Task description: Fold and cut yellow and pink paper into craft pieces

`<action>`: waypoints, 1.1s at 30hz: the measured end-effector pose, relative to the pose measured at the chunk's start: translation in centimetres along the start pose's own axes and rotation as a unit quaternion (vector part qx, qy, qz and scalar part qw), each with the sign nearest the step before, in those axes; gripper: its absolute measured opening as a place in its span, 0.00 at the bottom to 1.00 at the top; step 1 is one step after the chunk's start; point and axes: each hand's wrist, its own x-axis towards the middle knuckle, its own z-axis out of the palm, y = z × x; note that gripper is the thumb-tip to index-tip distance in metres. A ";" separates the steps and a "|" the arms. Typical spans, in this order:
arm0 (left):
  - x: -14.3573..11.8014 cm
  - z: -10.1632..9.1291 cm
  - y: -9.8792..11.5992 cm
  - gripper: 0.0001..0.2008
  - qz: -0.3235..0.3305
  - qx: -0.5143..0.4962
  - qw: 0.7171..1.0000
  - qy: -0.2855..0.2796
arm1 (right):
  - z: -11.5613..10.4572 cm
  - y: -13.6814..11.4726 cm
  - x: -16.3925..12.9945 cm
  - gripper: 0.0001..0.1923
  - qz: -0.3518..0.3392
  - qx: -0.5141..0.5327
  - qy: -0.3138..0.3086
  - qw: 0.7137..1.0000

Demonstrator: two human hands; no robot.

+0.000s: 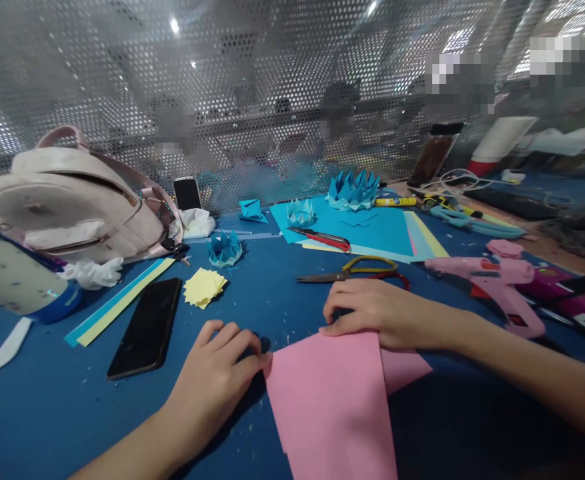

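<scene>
Two hands at work on one pink paper sheet (332, 400), which lies flat on the blue table (47, 413) directly in front of the person, its near end running out of the bottom of the view. Sheet looks folded: an upper layer with a straight far edge, a second layer showing as a flap to the right.

Left hand (212, 377): palm down, fingers curled, knuckles raised; fingertips meet the left top corner of the sheet. Holds nothing, seems to pin the corner. Forearm comes in low from the bottom left.

Right hand (372, 313): flat and fairly spread, fingers pointing left along the far edge, pressing the paper down on the table. Grips nothing. Forearm lies across from the right, low over the flap.

Judgement on the step: it looks like a crease being set. To do it well, the corner should stay pinned while the other hand's fingertips run firmly along the fold line, edges matched before pressure goes on, so the layers do not slide on the smooth table.

Nearby: scissors (357, 270) just beyond the right hand, pink glue gun (497, 280) to its right, black phone (147, 327) left of the left hand, yellow paper squares (205, 288), small blue folded crown (225, 248), pink backpack (72, 200) far left.
</scene>
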 end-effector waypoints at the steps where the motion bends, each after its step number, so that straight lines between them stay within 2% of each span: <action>1: -0.2 0.0 -0.1 0.15 0.000 0.003 1.000 -0.007 | -0.2 -0.2 0.0 0.17 0.006 -0.007 -0.013 1.000; 5: -0.6 -0.1 -0.9 0.18 -0.014 -0.023 0.999 -0.038 | -0.8 -1.0 -0.2 0.18 0.055 -0.014 -0.065 0.996; 7: -0.7 -0.1 -1.3 0.20 -0.020 -0.049 0.997 -0.050 | -0.8 -1.3 -0.2 0.19 0.061 -0.007 -0.069 0.996; 11: -0.6 -0.2 -1.7 0.22 -0.024 -0.078 0.994 -0.068 | -0.4 -2.2 0.4 0.27 0.016 0.030 -0.061 0.998; 15: -0.7 -0.3 -1.8 0.22 -0.020 -0.079 0.994 -0.074 | 0.6 -4.4 1.3 0.34 -0.041 0.095 -0.074 0.992; 19: -0.7 -0.5 -1.6 0.21 -0.002 -0.064 0.995 -0.073 | 1.9 -6.1 1.9 0.28 -0.111 0.098 -0.070 0.986; 22: -0.9 -0.8 -1.6 0.21 0.011 -0.051 0.997 -0.064 | 2.5 -6.2 1.8 0.25 -0.127 0.100 -0.062 0.985; 25: -1.4 -1.1 -1.8 0.19 0.032 -0.077 0.996 -0.029 | 2.7 -5.7 1.7 0.26 -0.122 0.116 -0.064 0.984; 28: -2.0 -1.5 -2.1 0.16 0.080 -0.094 0.992 0.011 | 2.9 -5.1 1.6 0.26 -0.115 0.155 -0.046 0.980; 30: -2.1 -1.8 -2.2 0.16 0.117 -0.081 0.990 0.002 | 2.9 -4.8 1.6 0.26 -0.109 0.186 -0.037 0.976; 33: -1.8 -2.1 -2.2 0.17 0.156 -0.063 0.984 -0.052 | 2.7 -4.5 1.8 0.26 -0.090 0.226 -0.044 0.969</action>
